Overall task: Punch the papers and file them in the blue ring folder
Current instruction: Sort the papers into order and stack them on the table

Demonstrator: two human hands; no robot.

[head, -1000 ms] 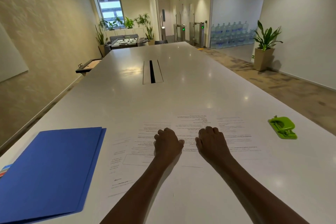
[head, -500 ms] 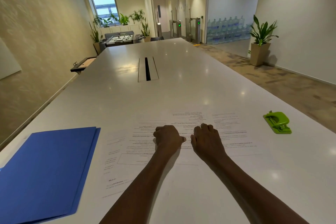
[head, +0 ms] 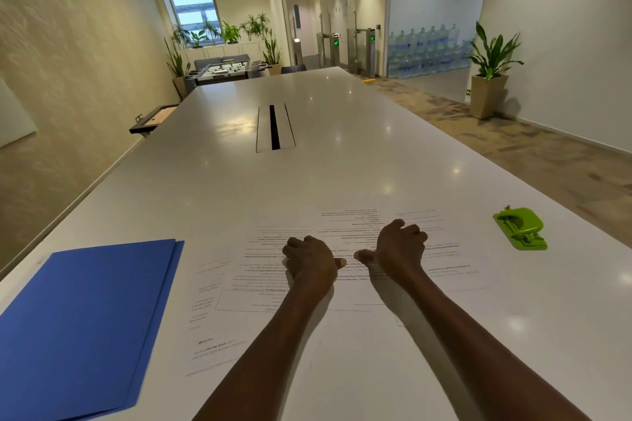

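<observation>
The task looks barely begun. At the left of the table (head: 342, 164) the folder (head: 85, 318) lies closed and flat, nothing filed in it that I can see. In the middle the papers (head: 273, 284) are spread loose and overlapping, unpunched as far as I can tell. The left hand (head: 309, 261) rests on them, knuckles up, fingers curled under; whether its grip pinches a sheet I cannot tell. The same goes for the right hand (head: 398, 248) beside it. Far right, well apart, the green punch (head: 519, 227) sits untouched. Gathering, punching and filing all remain.
</observation>
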